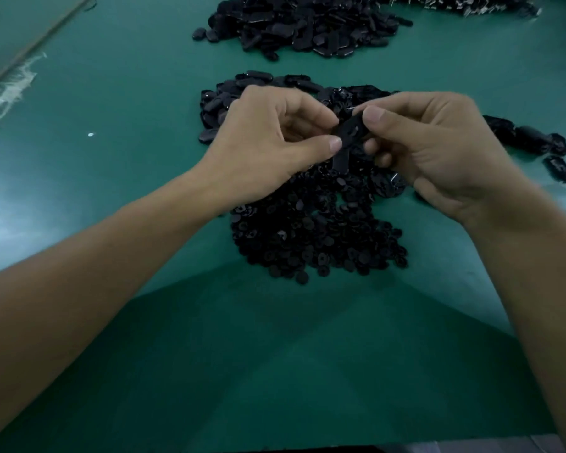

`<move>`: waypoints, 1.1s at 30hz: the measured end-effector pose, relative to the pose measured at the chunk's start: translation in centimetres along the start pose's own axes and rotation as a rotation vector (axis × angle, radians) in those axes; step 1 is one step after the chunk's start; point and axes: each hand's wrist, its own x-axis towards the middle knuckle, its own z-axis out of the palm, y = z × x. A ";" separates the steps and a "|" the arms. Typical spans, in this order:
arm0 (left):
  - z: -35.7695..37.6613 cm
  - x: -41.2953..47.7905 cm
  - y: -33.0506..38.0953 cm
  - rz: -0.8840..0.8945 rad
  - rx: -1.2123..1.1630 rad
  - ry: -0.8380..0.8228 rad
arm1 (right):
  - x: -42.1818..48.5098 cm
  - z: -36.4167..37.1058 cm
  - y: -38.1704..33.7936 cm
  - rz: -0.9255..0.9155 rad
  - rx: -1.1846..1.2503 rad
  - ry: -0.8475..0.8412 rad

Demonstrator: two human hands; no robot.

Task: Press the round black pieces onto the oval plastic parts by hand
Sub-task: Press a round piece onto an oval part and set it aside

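Nearest the lens, the person's left forearm enters from the lower left of the frame and the right forearm from the lower right, both aimed at one spot just above the centre. At the left, the left hand has its fingers curled, thumb and forefinger pinching the lower-left end of one oval plastic part. That part is held in the air between the two hands, above the heaps. Its long axis runs diagonally from lower left to upper right in the frame, and its broad face is turned toward the camera, showing a small slot near the upper end. The right hand pinches that upper-right end, its thumb tip laid beside the slot. Both hands touch the part, so neither is nearer. The fit probably turns on the right thumb bearing down square to the face while the left steadies the far end. Whether a round piece already sits under the right fingers cannot be told. Below the hands lies the heap of round black pieces on the green table, with loose oval parts above the left hand and a string of further parts trailing off to the right.
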 end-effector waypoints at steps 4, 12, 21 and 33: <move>-0.1 -0.1 0.0 -0.058 -0.105 -0.017 | -0.3 0.5 -0.1 -0.039 -0.011 0.007; 0.1 -0.2 0.1 -0.093 -0.096 -0.045 | -0.3 0.8 0.3 -0.246 -0.259 0.025; 0.0 -0.2 -0.3 -0.111 -0.118 0.006 | -0.7 1.2 0.1 -0.265 -0.354 -0.051; -0.5 0.2 -0.6 -0.193 -0.207 0.218 | -0.9 1.6 1.2 -0.160 -0.904 -0.321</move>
